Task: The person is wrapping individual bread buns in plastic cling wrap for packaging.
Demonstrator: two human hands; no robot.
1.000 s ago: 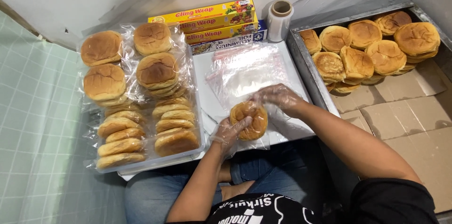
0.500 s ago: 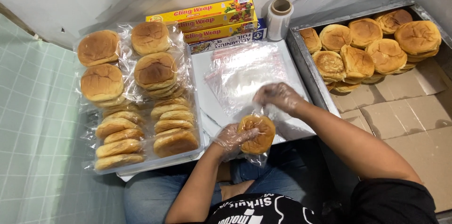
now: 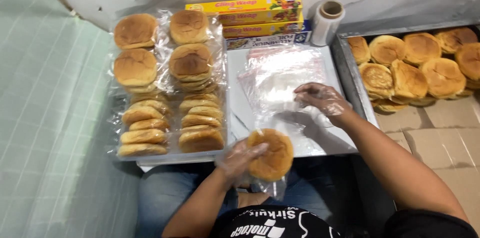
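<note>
Bun: the left hand [image 3: 240,158], in a thin clear glove, has its grip clamped on a round bun [image 3: 271,154] just off the near edge of the white table [image 3: 320,143].
Bags: the right hand [image 3: 320,99], fingers closed, pinches the stack of clear bags [image 3: 280,75] farther in on the table.
Done well: I'd lift only the top bag, open its mouth wide, and slide the bun in flat.
Nearby: bagged buns [image 3: 165,83] left of the table, a tray of loose buns [image 3: 415,65] to its right.

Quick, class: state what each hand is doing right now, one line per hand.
Left hand: gloved, closed on a bun near the tray's front edge.
Right hand: gloved, fingers resting on the stack of clear plastic bags; whether it grips one cannot be told.
</note>
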